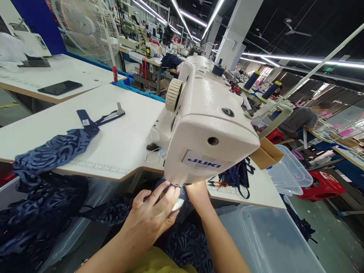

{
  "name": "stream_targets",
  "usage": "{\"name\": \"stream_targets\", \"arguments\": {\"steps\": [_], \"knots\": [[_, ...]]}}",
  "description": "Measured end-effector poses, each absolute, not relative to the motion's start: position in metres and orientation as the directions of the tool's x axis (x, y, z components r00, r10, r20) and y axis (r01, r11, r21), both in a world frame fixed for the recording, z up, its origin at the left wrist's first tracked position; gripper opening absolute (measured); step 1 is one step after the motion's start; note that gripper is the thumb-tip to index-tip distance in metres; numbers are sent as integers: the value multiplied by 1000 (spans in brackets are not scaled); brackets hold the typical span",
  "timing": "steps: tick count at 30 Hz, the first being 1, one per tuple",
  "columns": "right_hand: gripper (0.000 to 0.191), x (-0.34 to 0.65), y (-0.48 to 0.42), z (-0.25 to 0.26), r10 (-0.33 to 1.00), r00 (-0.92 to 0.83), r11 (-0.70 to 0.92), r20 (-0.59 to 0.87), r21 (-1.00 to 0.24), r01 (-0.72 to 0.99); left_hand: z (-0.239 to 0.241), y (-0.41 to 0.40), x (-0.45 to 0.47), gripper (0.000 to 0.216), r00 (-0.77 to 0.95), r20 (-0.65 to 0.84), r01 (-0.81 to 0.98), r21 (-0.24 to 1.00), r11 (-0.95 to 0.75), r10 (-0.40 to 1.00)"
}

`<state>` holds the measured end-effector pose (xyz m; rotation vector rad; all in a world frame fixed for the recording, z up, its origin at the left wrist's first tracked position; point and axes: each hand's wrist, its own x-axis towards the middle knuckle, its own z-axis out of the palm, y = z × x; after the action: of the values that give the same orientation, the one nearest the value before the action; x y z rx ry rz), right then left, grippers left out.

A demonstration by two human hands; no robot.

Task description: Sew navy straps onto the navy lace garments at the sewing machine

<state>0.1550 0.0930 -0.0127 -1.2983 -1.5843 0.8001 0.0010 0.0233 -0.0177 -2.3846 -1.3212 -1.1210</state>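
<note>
A cream JUKI sewing machine (207,125) stands on the white table (113,144), its head end facing me. Under that end my left hand (153,216) presses dark navy patterned fabric (182,242) flat, fingers stretched toward the needle area. My right hand (197,195) reaches under the machine head from the right; its fingers are hidden behind the machine and the fabric. A white curved part (178,204) shows between the hands. More of the navy fabric lies over my lap.
A pile of navy lace fabric (42,159) hangs off the table's left edge, with a strap piece (96,119) lying on the table. Clear plastic bins (273,239) stand at right. A phone (60,87), a fan (88,26) and thread cones (251,80) lie beyond. A person (301,119) sits at the right.
</note>
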Motion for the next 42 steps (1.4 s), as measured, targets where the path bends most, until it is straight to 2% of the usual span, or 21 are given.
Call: {"name": "stream_targets", "arguments": {"steps": [11,19,22,28,30,33,35,37,38,40,42], "knots": [[12,152,91,-13,966,-28,251,255,-919,304,-22,25,-5,30,302,726,795,166,-583,618],[15,155,78,-33,980,150,89,132,-959,268,-21,26,-4,27,369,712,779,114,-616,597],[19,159,70,-54,968,206,95,144,-969,229,-22,25,-4,26,404,699,771,87,-631,590],[26,168,67,-130,950,307,-96,-66,-992,85,-19,26,-2,26,425,677,752,106,-651,601],[31,166,64,-150,962,242,-142,-125,-989,52,-18,27,-2,24,402,678,759,129,-638,615],[30,158,53,-161,984,53,-170,-169,-985,15,-22,22,-6,19,385,716,709,174,-684,582],[25,149,42,-161,976,-143,-160,-162,-987,27,-28,15,-15,20,371,776,613,208,-762,510],[21,139,31,-162,904,-403,-119,-146,-989,92,-33,9,-28,24,309,820,548,260,-795,482],[21,135,26,-164,854,-504,-77,-130,-989,125,-36,7,-37,26,270,823,552,293,-781,500],[20,129,20,-171,793,-599,-40,-115,-990,136,-39,7,-59,26,179,801,626,354,-694,570],[21,130,19,-180,765,-625,-108,-156,-988,114,-42,12,-87,24,41,764,742,409,-531,644]]}}
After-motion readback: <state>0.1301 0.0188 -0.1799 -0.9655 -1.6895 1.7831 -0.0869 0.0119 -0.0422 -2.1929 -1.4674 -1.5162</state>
